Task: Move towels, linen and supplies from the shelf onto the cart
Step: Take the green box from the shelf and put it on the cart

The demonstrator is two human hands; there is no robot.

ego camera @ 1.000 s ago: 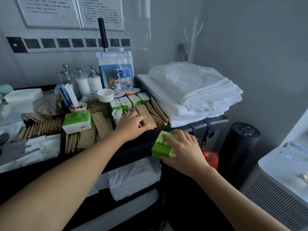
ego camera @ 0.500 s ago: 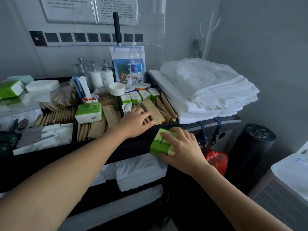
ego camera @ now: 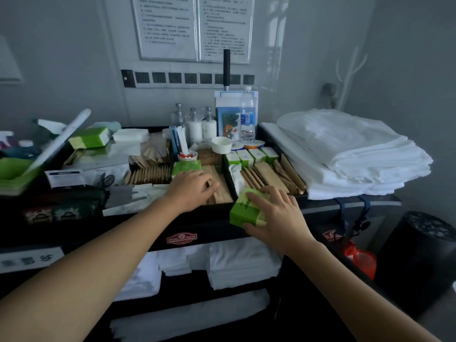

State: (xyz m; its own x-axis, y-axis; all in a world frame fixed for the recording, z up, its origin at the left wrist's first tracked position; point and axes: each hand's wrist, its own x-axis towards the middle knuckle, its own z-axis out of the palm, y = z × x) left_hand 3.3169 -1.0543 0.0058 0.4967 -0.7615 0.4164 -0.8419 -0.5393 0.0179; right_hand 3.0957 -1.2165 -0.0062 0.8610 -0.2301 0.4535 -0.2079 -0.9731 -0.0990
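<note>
While the right hand grips a green tissue pack at the cart's front edge, left hand flat on brown packets, holding nothing, folded towels at the right end.

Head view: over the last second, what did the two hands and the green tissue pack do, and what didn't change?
The left hand slid leftward off the right tray's brown packets onto the brown packets in the middle tray. The right hand kept its grip on the green tissue pack, nudging it up to the tray's front edge. The folded white linen and pump bottles stayed put; the camera turned left.
</note>
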